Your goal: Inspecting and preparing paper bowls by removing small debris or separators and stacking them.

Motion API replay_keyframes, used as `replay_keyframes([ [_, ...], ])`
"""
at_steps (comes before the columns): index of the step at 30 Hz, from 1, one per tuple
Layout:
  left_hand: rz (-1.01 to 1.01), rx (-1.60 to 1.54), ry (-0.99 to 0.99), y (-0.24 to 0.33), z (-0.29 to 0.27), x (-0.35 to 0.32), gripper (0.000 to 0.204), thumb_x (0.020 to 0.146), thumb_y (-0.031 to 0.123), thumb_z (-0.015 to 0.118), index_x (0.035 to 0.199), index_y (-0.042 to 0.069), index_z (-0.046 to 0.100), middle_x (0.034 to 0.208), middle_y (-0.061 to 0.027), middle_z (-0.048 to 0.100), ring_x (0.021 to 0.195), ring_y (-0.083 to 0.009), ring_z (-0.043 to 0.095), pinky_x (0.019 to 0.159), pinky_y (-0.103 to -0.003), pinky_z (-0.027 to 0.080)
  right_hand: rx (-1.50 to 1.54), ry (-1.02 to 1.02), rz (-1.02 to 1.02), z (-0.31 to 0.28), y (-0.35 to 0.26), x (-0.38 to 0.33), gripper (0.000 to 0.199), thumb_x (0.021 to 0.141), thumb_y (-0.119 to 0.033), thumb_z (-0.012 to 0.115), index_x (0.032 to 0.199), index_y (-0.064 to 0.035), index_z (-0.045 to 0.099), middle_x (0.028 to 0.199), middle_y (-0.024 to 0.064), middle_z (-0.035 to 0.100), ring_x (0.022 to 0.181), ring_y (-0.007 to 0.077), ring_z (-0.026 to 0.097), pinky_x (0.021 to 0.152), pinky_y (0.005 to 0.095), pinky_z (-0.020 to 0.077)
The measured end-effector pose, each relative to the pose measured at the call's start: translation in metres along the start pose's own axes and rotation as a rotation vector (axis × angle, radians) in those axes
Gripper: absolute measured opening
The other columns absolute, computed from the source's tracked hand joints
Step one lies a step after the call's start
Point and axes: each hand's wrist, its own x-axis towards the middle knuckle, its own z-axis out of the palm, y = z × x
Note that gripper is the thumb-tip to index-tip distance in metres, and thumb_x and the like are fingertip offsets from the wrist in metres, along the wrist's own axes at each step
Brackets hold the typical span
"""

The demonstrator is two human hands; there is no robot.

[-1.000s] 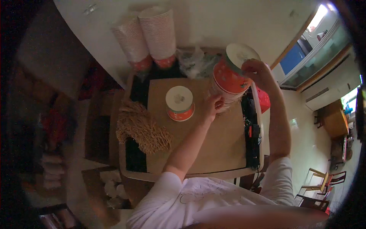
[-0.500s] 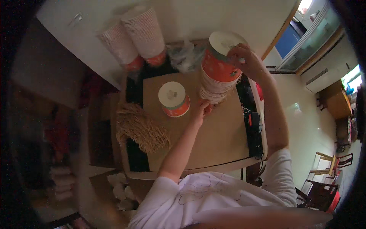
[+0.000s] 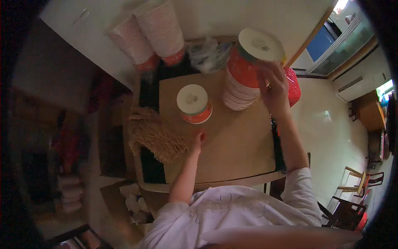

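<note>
A tall stack of upside-down paper buckets (image 3: 242, 93), orange-red with white rims and bases, stands at the right of the brown board (image 3: 224, 149). My right hand (image 3: 274, 85) is at its upper right side, fingers curled against the top bucket's wall (image 3: 243, 68), below its white base. My left hand (image 3: 200, 140) is over the board with its fingers curled together; anything inside them is too small to make out. Just beyond it stands a short upside-down paper bucket stack (image 3: 195, 106). Left of that hand lies a bundle of tan crinkled strands (image 3: 155, 135).
Two tall wrapped stacks of paper buckets (image 3: 159, 31) lean at the wall behind the table. Crumpled clear plastic (image 3: 207, 56) lies beside them. A red stool (image 3: 292, 87) stands past the table's right edge. An open carton with white items (image 3: 133, 203) is at lower left.
My left hand has left the tall stack's lower rims and come nearer and left. My right hand has slid down the top bucket's side, and its base now sits further right.
</note>
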Motion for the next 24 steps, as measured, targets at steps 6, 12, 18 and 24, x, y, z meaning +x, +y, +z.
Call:
replay_keyframes([
  [6, -0.013, 0.211, 0.445, 0.082, -0.006, 0.015, 0.018, 0.085, 0.024, 0.048, 0.092, 0.009, 0.056, 0.074, -0.0002, 0.056, 0.058, -0.0076, 0.049, 0.052, -0.021, 0.040, 0.803, -0.148, 1.100, 0.130, 0.065, -0.158, 0.015, 0.076, -0.019, 0.058, 0.079, -0.0047, 0.060, 0.083, 0.0044, 0.058, 0.069, 0.0161, 0.050, 0.064, 0.0306, 0.0429],
  [12, 0.424, 0.947, 0.699, 0.073, -0.090, 0.102, 0.025, 0.081, 0.020, 0.052, 0.092, -0.001, 0.058, 0.081, -0.0127, 0.062, 0.072, -0.0174, 0.057, 0.062, -0.032, 0.045, 0.692, -0.044, 0.833, 0.245, 0.174, -0.228, 0.013, 0.076, -0.015, 0.055, 0.070, -0.0033, 0.058, 0.067, 0.0034, 0.054, 0.060, 0.0188, 0.049, 0.059, 0.0335, 0.0428],
  [18, 0.190, 0.558, 0.409, 0.081, -0.073, 0.139, 0.022, 0.076, 0.016, 0.057, 0.086, -0.003, 0.061, 0.080, -0.0156, 0.063, 0.078, -0.0196, 0.058, 0.066, -0.033, 0.045, 0.326, -0.162, 0.801, 0.250, 0.210, -0.233, 0.016, 0.077, -0.017, 0.052, 0.070, -0.0033, 0.054, 0.065, 0.0083, 0.054, 0.063, 0.0208, 0.052, 0.056, 0.0346, 0.0413],
  [24, 0.201, 0.515, 0.283, 0.102, -0.074, 0.129, 0.022, 0.075, 0.015, 0.060, 0.089, -0.002, 0.062, 0.086, -0.0096, 0.063, 0.077, -0.0182, 0.059, 0.067, -0.034, 0.046, 0.196, -0.353, 0.762, 0.253, 0.199, -0.218, 0.013, 0.074, -0.017, 0.054, 0.066, -0.0064, 0.055, 0.061, 0.0054, 0.054, 0.057, 0.0165, 0.051, 0.050, 0.0338, 0.0392],
])
